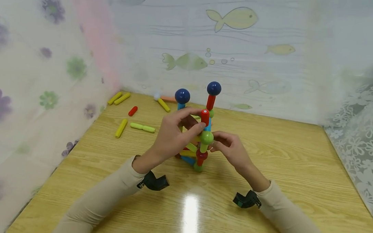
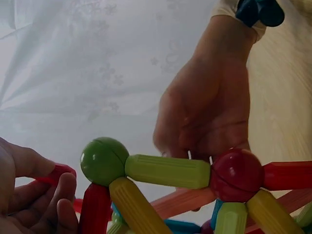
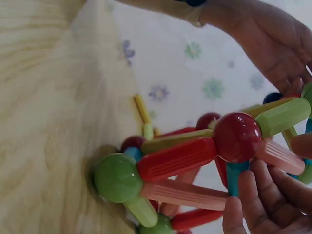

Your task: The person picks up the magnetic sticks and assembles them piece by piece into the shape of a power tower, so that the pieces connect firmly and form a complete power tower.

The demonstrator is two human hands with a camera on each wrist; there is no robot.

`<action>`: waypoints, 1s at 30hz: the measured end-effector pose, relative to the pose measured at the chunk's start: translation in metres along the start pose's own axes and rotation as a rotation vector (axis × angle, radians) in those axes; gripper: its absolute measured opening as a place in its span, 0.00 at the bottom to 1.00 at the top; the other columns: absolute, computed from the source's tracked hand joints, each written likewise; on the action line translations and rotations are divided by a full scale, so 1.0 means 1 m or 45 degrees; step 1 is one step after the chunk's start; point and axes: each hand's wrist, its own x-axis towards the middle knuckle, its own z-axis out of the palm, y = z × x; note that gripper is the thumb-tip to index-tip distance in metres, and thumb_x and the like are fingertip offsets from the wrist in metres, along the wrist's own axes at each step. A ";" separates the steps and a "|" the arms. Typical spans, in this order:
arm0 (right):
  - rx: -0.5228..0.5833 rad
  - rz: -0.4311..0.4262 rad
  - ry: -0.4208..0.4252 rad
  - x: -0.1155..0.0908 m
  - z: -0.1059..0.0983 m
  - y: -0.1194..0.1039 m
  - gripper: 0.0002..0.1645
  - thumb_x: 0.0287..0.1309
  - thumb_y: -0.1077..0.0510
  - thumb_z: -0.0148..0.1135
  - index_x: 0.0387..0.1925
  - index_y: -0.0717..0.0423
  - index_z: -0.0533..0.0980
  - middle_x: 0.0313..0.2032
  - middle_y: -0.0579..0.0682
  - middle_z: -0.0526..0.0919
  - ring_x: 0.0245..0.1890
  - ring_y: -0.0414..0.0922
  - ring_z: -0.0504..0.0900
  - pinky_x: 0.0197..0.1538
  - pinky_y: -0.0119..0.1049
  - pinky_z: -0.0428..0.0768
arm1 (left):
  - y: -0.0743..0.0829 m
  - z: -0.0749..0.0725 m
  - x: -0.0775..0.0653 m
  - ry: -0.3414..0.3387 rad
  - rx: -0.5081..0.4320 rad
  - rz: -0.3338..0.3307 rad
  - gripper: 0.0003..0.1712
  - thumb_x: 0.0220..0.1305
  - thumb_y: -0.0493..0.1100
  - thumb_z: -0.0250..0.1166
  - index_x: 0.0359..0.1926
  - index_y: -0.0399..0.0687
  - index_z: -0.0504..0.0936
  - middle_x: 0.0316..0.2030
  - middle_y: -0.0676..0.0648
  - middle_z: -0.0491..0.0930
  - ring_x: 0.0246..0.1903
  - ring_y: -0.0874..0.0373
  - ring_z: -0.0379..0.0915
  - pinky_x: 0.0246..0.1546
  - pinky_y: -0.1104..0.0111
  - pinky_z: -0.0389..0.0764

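My left hand (image 1: 173, 131) pinches a red magnetic rod (image 1: 205, 118) between thumb and fingers, just above a green ball (image 1: 207, 137). In the left wrist view the rod's end is close to that green ball (image 2: 104, 161); whether they touch, I cannot tell. My right hand (image 1: 233, 150) grips the ball-and-rod structure from the right, its fingers (image 3: 253, 195) around a pink rod (image 3: 280, 157) below a red ball (image 3: 237, 137). Two uprights of the structure carry dark blue balls, one on a blue rod and one on a red rod (image 1: 210, 102). My left hand hides part of the structure.
Yellow rods (image 1: 121, 128), a short red rod (image 1: 133, 111) and light green rods (image 1: 142, 127) lie on the wooden table (image 1: 284, 150) at the left. Behind them a white ball (image 1: 157, 96) joins a yellow rod. Printed curtains hang at the back and sides.
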 end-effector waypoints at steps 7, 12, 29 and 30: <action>0.017 0.028 0.006 0.000 0.015 0.001 0.15 0.73 0.64 0.60 0.56 0.69 0.80 0.45 0.58 0.86 0.42 0.54 0.85 0.47 0.43 0.85 | -0.005 -0.017 0.002 -0.070 -0.014 -0.118 0.17 0.68 0.34 0.69 0.57 0.38 0.84 0.35 0.51 0.87 0.29 0.53 0.82 0.30 0.61 0.82; -0.005 0.040 0.028 0.001 0.023 0.001 0.15 0.74 0.62 0.61 0.56 0.65 0.81 0.45 0.58 0.86 0.42 0.54 0.85 0.46 0.43 0.85 | -0.001 -0.030 0.000 -0.178 -0.052 -0.166 0.17 0.68 0.32 0.70 0.57 0.37 0.85 0.36 0.51 0.86 0.33 0.54 0.83 0.36 0.58 0.84; -0.019 0.036 0.046 0.000 0.023 0.000 0.15 0.75 0.61 0.61 0.56 0.64 0.81 0.43 0.58 0.86 0.43 0.55 0.84 0.46 0.43 0.84 | 0.005 -0.030 -0.008 -0.265 -0.069 -0.159 0.15 0.68 0.32 0.70 0.55 0.38 0.86 0.36 0.50 0.87 0.28 0.45 0.82 0.26 0.61 0.82; -0.022 0.037 0.047 0.000 0.023 0.000 0.15 0.75 0.60 0.61 0.57 0.64 0.81 0.44 0.58 0.86 0.43 0.55 0.84 0.46 0.44 0.84 | 0.005 -0.031 -0.008 -0.266 -0.065 -0.159 0.16 0.68 0.33 0.70 0.56 0.38 0.86 0.36 0.50 0.87 0.28 0.45 0.82 0.26 0.60 0.83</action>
